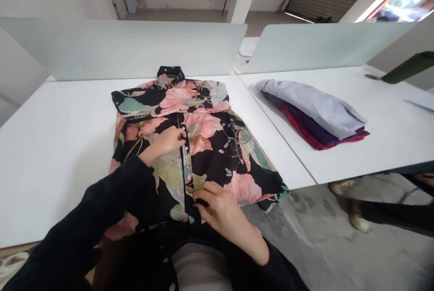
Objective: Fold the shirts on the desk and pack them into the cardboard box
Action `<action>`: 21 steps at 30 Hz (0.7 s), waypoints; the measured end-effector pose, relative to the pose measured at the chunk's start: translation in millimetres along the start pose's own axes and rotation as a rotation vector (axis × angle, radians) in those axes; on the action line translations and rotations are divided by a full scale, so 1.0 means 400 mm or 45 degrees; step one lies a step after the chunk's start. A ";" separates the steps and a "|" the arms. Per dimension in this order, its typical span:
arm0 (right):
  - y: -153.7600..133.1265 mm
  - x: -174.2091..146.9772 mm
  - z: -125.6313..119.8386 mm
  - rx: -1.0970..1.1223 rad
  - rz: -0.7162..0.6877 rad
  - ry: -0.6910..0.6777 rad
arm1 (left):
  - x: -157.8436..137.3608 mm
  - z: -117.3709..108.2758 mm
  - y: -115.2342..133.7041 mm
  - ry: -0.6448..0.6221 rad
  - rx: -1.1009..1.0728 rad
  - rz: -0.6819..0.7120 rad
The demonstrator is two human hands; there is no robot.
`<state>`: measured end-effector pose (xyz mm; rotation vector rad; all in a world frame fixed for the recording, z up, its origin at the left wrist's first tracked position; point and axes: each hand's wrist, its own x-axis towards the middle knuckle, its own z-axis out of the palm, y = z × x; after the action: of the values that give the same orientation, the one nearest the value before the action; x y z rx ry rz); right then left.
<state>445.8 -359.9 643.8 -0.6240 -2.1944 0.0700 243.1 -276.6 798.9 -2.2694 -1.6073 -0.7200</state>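
A black shirt [210, 141] with large pink and green flowers lies spread front side up before me. Its collar [169, 73] points to the far side, and one sleeve [176, 101] crosses the chest. Small pale buttons run down the placket [187, 164]. My left hand [168, 140] is closed at the upper placket, its fingertips pinching the fabric edge beside a button. Lower on the same placket, my right hand [217, 206] pinches the cloth near the hem. The shirt's bottom hangs over the table's near edge towards my body.
Folded garments in lilac, purple and red [315, 110] lie stacked on the adjoining table to the right. Frosted partitions [145, 49] stand along the far edge. A dark green object [408, 67] is at the far right. Another person's legs and shoes [359, 218] show at lower right.
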 end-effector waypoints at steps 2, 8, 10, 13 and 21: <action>0.016 -0.021 -0.001 -0.011 -0.033 -0.011 | -0.047 0.007 0.004 -0.013 0.189 0.044; 0.063 -0.124 0.001 0.242 0.059 -0.141 | -0.280 0.010 -0.015 0.030 0.274 0.055; 0.094 -0.158 0.016 0.372 0.208 -0.129 | -0.369 0.013 -0.015 0.138 0.180 -0.018; 0.159 -0.194 0.053 0.699 0.488 0.000 | -0.494 0.032 0.008 0.192 -0.120 -0.211; 0.278 -0.217 0.123 1.881 0.845 0.659 | -0.672 0.183 0.078 -0.012 -1.408 -1.019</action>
<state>500.9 -294.5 521.2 -0.3547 -0.8941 1.4994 219.5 -467.3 594.8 -2.0214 -2.5414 -2.2367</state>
